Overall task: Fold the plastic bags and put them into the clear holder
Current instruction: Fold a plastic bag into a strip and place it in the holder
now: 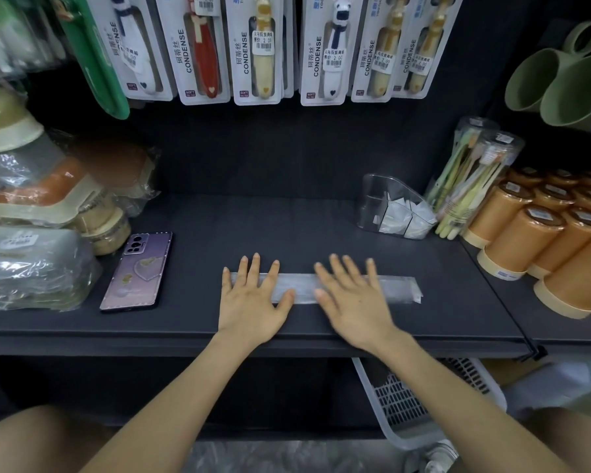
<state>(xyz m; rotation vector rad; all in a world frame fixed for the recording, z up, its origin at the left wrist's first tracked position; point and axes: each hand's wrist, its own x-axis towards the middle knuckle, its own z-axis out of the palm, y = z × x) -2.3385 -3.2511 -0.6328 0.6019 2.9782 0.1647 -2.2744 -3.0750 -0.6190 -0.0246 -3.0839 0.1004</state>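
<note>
Flat, with fingers spread wide, left hand and right hand press the folded plastic bag.

plastic bag partly covered, green mugs cropped

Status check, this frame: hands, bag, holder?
Left hand and right hand flat, pressing the bag strip on the shelf. Holder back right, folded bags inside. Nothing between.

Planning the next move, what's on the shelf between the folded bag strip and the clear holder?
Head view: only bare dark shelf between the bag strip and the clear holder.
</note>
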